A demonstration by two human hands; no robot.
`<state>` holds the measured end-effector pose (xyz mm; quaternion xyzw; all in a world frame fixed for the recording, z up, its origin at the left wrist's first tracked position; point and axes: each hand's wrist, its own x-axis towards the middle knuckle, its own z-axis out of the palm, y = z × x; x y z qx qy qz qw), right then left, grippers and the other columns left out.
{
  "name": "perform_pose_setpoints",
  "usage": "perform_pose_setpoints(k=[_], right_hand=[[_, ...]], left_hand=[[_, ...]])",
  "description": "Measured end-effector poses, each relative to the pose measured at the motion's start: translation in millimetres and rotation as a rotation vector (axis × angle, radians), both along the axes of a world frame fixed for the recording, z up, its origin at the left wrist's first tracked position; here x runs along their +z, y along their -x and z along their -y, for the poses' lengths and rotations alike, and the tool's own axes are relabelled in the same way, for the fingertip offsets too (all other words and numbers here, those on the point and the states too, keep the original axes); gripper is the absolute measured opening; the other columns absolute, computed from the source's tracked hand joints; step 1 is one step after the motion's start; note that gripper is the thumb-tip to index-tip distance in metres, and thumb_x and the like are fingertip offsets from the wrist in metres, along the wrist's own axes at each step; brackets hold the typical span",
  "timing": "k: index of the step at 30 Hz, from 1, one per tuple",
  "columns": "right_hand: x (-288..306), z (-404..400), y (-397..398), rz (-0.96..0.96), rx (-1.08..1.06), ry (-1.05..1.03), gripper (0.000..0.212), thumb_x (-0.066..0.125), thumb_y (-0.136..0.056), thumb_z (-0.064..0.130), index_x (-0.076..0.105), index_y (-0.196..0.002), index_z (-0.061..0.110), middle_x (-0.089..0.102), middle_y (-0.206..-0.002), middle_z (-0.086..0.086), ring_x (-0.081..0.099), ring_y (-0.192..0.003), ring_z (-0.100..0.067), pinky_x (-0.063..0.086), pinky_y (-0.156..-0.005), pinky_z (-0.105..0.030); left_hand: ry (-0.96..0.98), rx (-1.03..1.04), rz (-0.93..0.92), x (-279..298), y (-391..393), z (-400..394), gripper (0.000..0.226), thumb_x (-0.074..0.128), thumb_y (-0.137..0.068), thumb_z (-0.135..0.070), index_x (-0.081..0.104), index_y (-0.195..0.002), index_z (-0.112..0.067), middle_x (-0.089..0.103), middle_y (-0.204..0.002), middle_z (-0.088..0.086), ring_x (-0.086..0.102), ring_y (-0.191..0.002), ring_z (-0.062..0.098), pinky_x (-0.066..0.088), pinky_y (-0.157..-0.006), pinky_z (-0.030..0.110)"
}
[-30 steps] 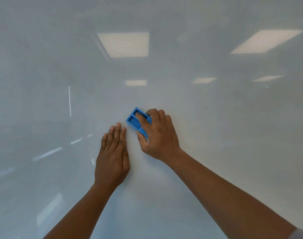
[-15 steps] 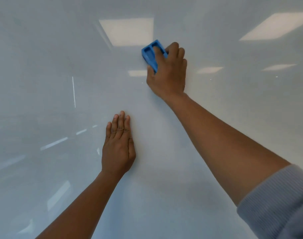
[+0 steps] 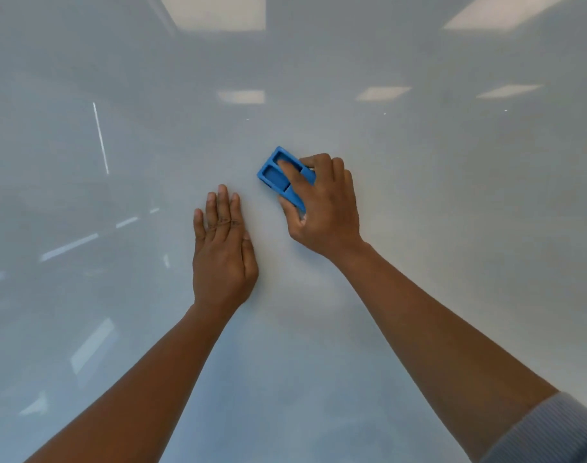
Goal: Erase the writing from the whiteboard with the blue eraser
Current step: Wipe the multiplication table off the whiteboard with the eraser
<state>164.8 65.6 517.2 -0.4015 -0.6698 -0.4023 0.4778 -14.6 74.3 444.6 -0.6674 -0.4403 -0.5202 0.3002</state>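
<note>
The glossy whiteboard (image 3: 419,202) fills the whole view, and I see no writing on it. My right hand (image 3: 325,208) grips the blue eraser (image 3: 275,177), a hollow-backed plastic block, and presses it flat on the board just right of centre. One finger lies in the eraser's upper recess. My left hand (image 3: 220,252) rests flat on the board with its fingers together, just below and left of the eraser and apart from it.
The board surface reflects ceiling light panels (image 3: 218,11) along the top and pale streaks (image 3: 100,138) on the left. A grey sleeve (image 3: 549,432) covers my right arm at the bottom right corner.
My right hand has drawn the eraser from high on the board back down to near my left hand. The left hand has stayed flat in place.
</note>
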Motion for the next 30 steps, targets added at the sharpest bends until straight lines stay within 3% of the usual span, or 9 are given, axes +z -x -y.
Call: perform_pose_setpoints(k=[6,10,15,26,30], right_hand=[[60,-2,-51,-0.559,-0.073,-0.091,0.054,0.061,-0.084,0.036,0.054,-0.134,0.016,0.05,-0.119,-0.018,0.048,-0.107,-0.035,0.042,-0.081,-0.04],[81,-8,-73,-0.787,-0.139,-0.058,0.056,0.059,-0.087,0.039,0.047,-0.139,0.022,0.044,-0.125,-0.011,0.042,-0.113,-0.025,0.045,-0.088,-0.034],[70,-11,-64,-0.848,-0.129,-0.102,0.054,0.059,-0.087,0.039,0.049,-0.137,0.022,0.045,-0.123,-0.009,0.043,-0.112,-0.021,0.044,-0.087,-0.029],[-4,-6,-46,-0.671,-0.109,-0.128,0.054,0.062,-0.086,0.035,0.055,-0.135,0.015,0.053,-0.116,-0.016,0.048,-0.103,-0.028,0.042,-0.081,-0.032],[-47,-6,-49,-0.84,-0.096,-0.134,0.049,0.063,-0.087,0.033,0.058,-0.131,0.012,0.053,-0.114,-0.017,0.049,-0.101,-0.028,0.049,-0.08,-0.038]], left_hand=[[-0.044,0.024,-0.021,-3,-4,-4,0.058,0.032,-0.101,-0.014,0.022,-0.156,0.0,0.014,-0.166,0.016,0.009,-0.156,0.029,-0.002,-0.128,0.042],[-0.046,0.034,-0.005,-4,-8,-4,0.058,0.03,-0.102,-0.015,0.021,-0.157,0.0,0.013,-0.166,0.017,0.007,-0.156,0.029,-0.004,-0.128,0.041],[-0.069,0.033,0.003,-6,-10,-8,0.058,0.031,-0.102,-0.014,0.02,-0.157,0.0,0.013,-0.166,0.017,0.007,-0.156,0.029,-0.002,-0.128,0.042],[-0.081,0.026,0.013,-19,-28,-11,0.058,0.031,-0.102,-0.016,0.02,-0.157,0.0,0.014,-0.166,0.018,0.007,-0.156,0.03,0.0,-0.128,0.044],[-0.058,0.013,-0.036,-35,-30,-9,0.058,0.03,-0.103,-0.016,0.02,-0.158,-0.002,0.013,-0.167,0.016,0.008,-0.156,0.029,-0.002,-0.128,0.042]])
